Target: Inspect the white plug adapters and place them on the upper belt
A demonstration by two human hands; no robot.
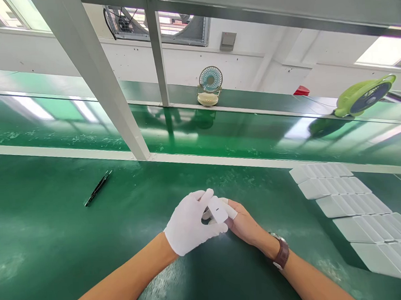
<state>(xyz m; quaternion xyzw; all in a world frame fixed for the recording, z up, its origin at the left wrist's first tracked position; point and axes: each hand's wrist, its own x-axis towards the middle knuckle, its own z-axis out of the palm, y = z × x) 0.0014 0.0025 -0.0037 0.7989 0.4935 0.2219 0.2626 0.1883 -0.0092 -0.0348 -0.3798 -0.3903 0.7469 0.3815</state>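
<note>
Just above the middle of the green tabletop, a small white plastic piece [218, 209] with rounded corners and a short dark mark is held up between my hands. My left hand [192, 223], in a white glove, closes on its left side with thumb and fingers. From the right, my right hand [242, 221] grips the same piece; white covers sit on its fingertips, and a watch with a brown strap is on the wrist. Part of the piece is hidden by the fingers.
Black tweezers [98, 188] lie at the left. White divided trays [354, 209] stand in rows at the right. A slanted white post [95, 75] meets a white rail [221, 160] behind my hands. Beyond are a small fan [210, 84] and a green fan [364, 96].
</note>
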